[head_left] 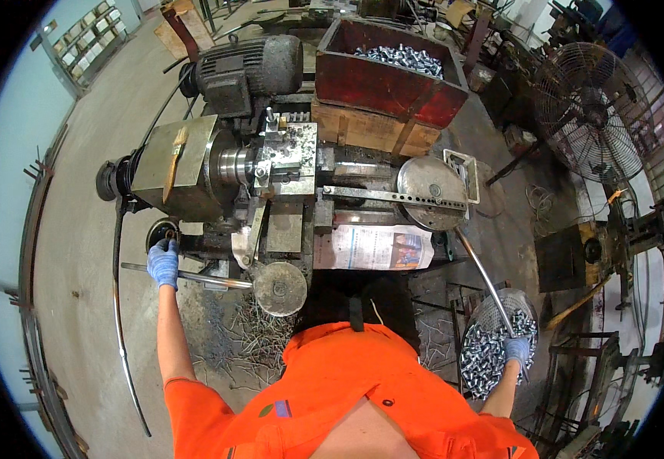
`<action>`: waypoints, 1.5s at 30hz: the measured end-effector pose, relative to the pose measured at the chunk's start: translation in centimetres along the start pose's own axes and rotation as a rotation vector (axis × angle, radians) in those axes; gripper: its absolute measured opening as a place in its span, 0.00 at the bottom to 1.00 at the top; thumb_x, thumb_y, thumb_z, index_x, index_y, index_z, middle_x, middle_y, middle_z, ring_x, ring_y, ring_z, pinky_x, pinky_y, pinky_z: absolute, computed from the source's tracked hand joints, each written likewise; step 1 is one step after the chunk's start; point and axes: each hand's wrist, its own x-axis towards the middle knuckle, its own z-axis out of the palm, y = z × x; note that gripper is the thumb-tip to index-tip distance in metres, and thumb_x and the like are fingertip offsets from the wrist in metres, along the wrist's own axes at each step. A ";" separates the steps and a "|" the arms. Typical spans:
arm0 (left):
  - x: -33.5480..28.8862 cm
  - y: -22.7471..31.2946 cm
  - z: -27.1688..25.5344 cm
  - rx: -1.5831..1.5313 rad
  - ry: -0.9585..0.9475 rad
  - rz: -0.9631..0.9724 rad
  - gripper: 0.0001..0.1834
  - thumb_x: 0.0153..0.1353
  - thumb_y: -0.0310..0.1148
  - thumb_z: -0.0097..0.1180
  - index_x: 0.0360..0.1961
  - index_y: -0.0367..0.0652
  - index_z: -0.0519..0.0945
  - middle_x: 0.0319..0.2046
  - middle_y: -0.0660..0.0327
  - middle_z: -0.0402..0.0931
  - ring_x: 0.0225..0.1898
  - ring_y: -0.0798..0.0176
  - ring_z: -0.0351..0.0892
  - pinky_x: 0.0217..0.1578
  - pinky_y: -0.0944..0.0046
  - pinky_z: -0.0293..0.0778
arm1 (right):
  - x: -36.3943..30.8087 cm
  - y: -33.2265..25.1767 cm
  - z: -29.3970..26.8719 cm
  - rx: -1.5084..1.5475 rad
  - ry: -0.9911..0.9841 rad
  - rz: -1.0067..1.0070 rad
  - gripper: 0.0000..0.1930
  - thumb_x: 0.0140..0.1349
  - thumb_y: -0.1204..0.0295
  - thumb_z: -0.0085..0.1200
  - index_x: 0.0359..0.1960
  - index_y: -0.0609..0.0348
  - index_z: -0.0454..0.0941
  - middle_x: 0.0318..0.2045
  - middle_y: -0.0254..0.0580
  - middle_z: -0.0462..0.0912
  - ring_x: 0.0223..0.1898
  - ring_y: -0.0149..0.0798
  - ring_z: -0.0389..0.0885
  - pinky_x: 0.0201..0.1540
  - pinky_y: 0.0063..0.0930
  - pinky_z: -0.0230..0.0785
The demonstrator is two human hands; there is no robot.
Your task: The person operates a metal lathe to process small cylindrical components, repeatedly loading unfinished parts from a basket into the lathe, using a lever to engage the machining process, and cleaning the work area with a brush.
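My left hand (163, 265), in a pale blue glove, is closed at the small handle of a dark round handwheel (162, 232) on the lathe-like machine's left side. A metal bar (209, 279) with a round disc (279, 288) at its end passes beside that wrist. My right hand (517, 350), gloved alike, is closed around the lower part of a long shiny metal lever (486, 274), which slopes down from a round plate (430, 183). Under this hand sits a round mesh basket (493, 306) of small shiny metal pieces (486, 356). The fingers are partly hidden.
A red bin (385, 88) with similar pieces stands behind the machine on a wooden crate (370, 126). A brush (171, 168) lies on the headstock cover, left of the tool slide (290, 161). Newspaper (374, 246) covers the front. A large fan (594, 115) stands right.
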 end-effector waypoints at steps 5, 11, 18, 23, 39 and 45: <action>-0.1 0.6 -0.2 0.027 -0.014 -0.018 0.16 0.53 0.46 0.55 0.38 0.50 0.83 0.35 0.52 0.80 0.37 0.50 0.79 0.40 0.55 0.73 | 0.0 0.6 1.4 0.016 0.128 -0.015 0.21 0.43 0.55 0.59 0.30 0.63 0.80 0.33 0.58 0.80 0.37 0.56 0.79 0.42 0.42 0.72; -0.1 0.4 -0.4 -0.032 -0.032 -0.031 0.17 0.54 0.45 0.55 0.40 0.48 0.82 0.36 0.53 0.80 0.39 0.51 0.79 0.41 0.57 0.72 | -0.8 0.2 0.5 0.031 0.099 -0.004 0.22 0.41 0.55 0.61 0.30 0.63 0.80 0.34 0.59 0.80 0.38 0.54 0.79 0.43 0.42 0.71; -0.6 1.2 -0.9 -0.035 0.000 -0.040 0.17 0.54 0.45 0.55 0.39 0.47 0.82 0.36 0.54 0.80 0.38 0.53 0.80 0.40 0.58 0.73 | -2.3 -0.6 -0.4 0.073 0.074 0.034 0.21 0.42 0.58 0.58 0.31 0.65 0.79 0.33 0.61 0.79 0.39 0.57 0.79 0.42 0.43 0.71; 0.0 -0.8 0.3 -0.065 0.038 -0.024 0.16 0.54 0.45 0.55 0.38 0.48 0.83 0.36 0.55 0.80 0.37 0.53 0.80 0.39 0.59 0.73 | -1.8 -0.6 0.2 0.053 0.067 0.045 0.21 0.42 0.59 0.58 0.31 0.65 0.79 0.33 0.62 0.79 0.38 0.57 0.79 0.42 0.43 0.71; 0.3 -0.8 1.0 -0.082 0.001 -0.037 0.16 0.54 0.45 0.56 0.38 0.47 0.82 0.36 0.55 0.80 0.36 0.53 0.80 0.38 0.58 0.73 | -2.2 -0.5 1.5 0.060 0.186 0.046 0.22 0.42 0.56 0.60 0.32 0.62 0.79 0.32 0.55 0.81 0.36 0.54 0.80 0.40 0.41 0.72; 0.4 -0.5 0.6 -0.024 -0.043 -0.128 0.17 0.54 0.45 0.56 0.40 0.46 0.82 0.36 0.55 0.80 0.38 0.53 0.80 0.40 0.58 0.72 | -5.8 -12.2 -1.0 0.133 0.474 -0.284 0.31 0.43 0.48 0.59 0.48 0.52 0.75 0.44 0.51 0.77 0.51 0.53 0.71 0.58 0.46 0.55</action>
